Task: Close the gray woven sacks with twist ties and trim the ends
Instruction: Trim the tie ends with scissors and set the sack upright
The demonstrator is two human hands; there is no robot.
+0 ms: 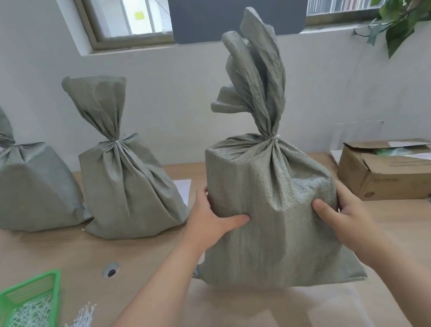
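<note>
Left hand (210, 217) and right hand (341, 213) clasp the tied gray woven sack (270, 184) by its 2 sides. I'd keep it upright, squeezing evenly.

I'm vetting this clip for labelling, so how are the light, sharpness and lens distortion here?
Head view: soft, even daylight from the windows, no glare; only a faint shadow on the table beneath the front sack, whose weave is sharp; wide-angle stretch leans the window frame and smears the green basket at the corner slightly.
</note>
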